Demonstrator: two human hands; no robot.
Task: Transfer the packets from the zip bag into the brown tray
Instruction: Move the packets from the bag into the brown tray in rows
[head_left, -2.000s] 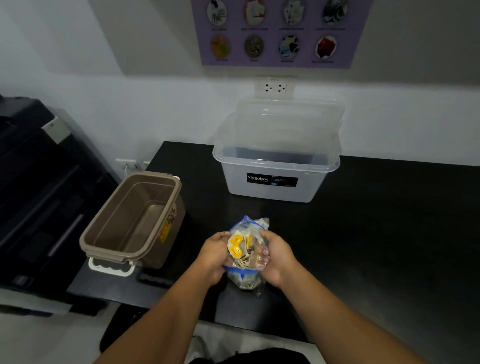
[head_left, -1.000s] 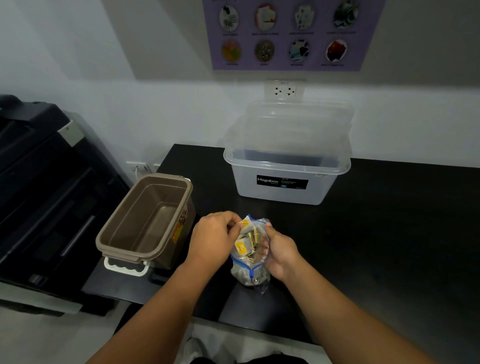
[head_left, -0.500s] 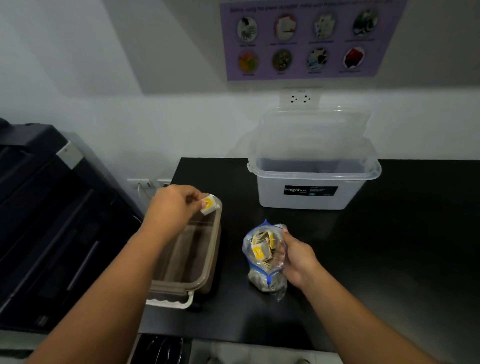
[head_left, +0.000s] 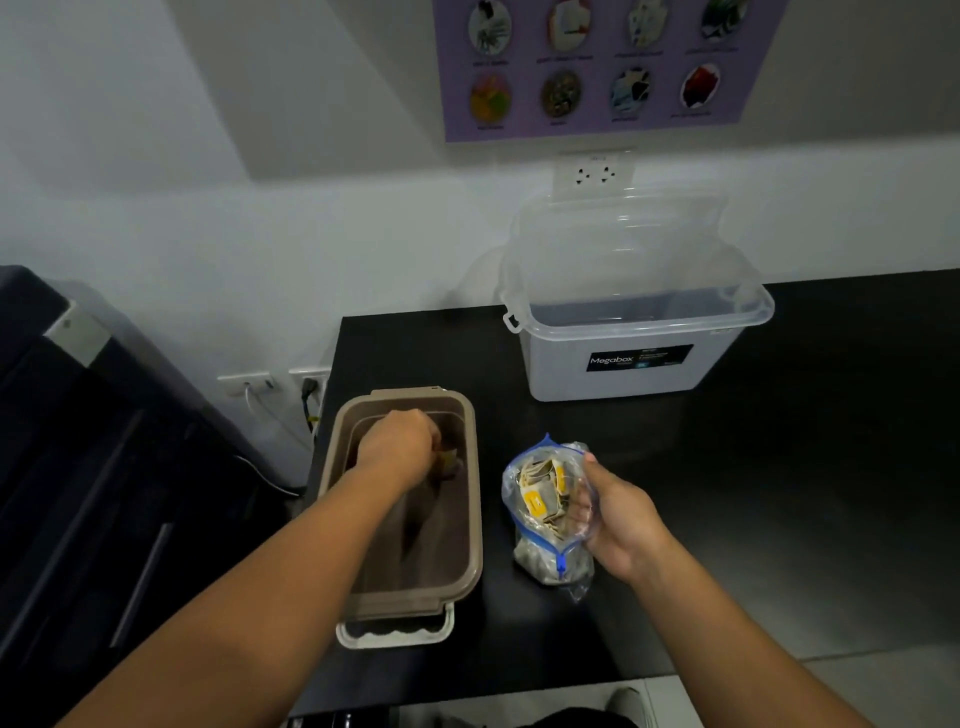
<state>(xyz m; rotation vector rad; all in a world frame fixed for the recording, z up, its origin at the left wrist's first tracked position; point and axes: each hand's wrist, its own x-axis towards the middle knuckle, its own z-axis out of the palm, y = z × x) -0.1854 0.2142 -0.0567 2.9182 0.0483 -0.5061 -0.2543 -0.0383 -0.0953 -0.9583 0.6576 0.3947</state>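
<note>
**Desk:** What changed on your feed?

**Me:** Half a second ago my left hand (head_left: 400, 447) was up at the far rim of the brown tray (head_left: 474, 519), pinching a packet. Now it is down inside the tray, toward the far end. The packet (head_left: 448, 460) shows dimly at the fingertips. The fingers curl over it, but I cannot tell whether they still pinch it or have let go.

**Desk:** And the bag?

**Me:** The zip bag (head_left: 545, 540) stands on the black table (head_left: 805, 467) just right of the tray, with its mouth open. My right hand (head_left: 621, 519) is clenched round its right side, as before.

**Desk:** Progress?

**Me:** I judge this an early packet going in. The tray floor looks bare otherwise, so nearly all the work remains.

**Desk:** Counts?

**Me:** Near to far: one tray, one zip bag and one packet at my left hand. The packets (head_left: 535, 501) heaped in the bag are too crowded to count. Farther back are one clear Megabox bin (head_left: 623, 364) with its lid raised, one wall socket (head_left: 595, 171) and one poster (head_left: 597, 67).
</note>
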